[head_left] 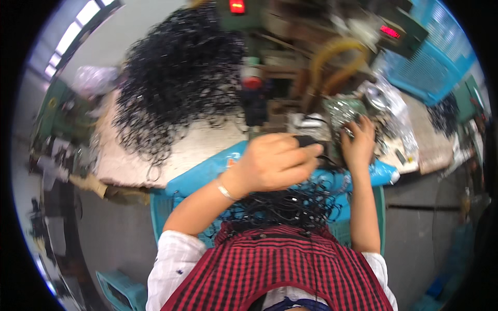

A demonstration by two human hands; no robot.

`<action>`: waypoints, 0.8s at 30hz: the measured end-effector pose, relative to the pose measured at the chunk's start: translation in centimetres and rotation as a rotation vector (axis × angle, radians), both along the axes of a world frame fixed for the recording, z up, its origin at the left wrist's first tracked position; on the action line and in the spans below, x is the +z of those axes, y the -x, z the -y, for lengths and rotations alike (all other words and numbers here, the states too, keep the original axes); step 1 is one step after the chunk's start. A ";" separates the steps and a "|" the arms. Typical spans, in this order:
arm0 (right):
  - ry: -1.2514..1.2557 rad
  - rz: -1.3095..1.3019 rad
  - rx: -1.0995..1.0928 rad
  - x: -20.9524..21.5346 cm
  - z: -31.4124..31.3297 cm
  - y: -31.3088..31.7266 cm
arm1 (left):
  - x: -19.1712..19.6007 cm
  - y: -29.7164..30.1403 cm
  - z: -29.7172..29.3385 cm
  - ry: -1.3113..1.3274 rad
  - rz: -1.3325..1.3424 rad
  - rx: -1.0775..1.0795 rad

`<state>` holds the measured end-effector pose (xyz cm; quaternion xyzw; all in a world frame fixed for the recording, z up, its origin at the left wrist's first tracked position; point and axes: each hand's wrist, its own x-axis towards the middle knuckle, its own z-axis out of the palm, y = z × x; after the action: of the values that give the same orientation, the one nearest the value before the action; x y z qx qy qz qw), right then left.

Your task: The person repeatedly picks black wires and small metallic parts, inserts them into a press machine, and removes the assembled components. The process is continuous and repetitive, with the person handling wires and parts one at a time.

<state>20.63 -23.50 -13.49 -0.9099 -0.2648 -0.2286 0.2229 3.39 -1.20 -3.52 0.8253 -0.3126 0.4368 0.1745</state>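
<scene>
Over lap: blue crate [197, 181], black rubber rings [290, 205] heaped in it
L hand [275, 163]: fingers curled shut on small black part [307, 140], above crate rim
R hand [359, 140]: fingers bent, pressing on silvery metal piece [342, 111] at machine; exact grip can't tell
Bench [207, 142]: big pile of black rings [179, 78] on it, well left of hands
Far R: blue basket [430, 67]

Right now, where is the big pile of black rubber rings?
In the head view, the big pile of black rubber rings lies at upper left on the pale worktable, left of the green machine and beyond the left hand.
</scene>
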 end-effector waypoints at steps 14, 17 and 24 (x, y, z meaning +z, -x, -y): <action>-0.509 -0.296 0.054 1.6 -1.3 1.0 | -7.6 -0.5 -9.1 0.350 -0.358 0.850; -0.564 -0.351 0.066 1.4 -1.2 1.2 | -8.3 -1.0 -8.6 0.298 -0.376 0.869; -0.637 -0.457 0.045 1.6 0.4 1.9 | -8.7 -1.4 -9.0 0.256 -0.276 0.912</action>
<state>18.72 -23.87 -11.91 -0.8166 -0.1440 -0.0860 0.5523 4.80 7.83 -12.20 0.9002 0.1625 0.3899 0.1053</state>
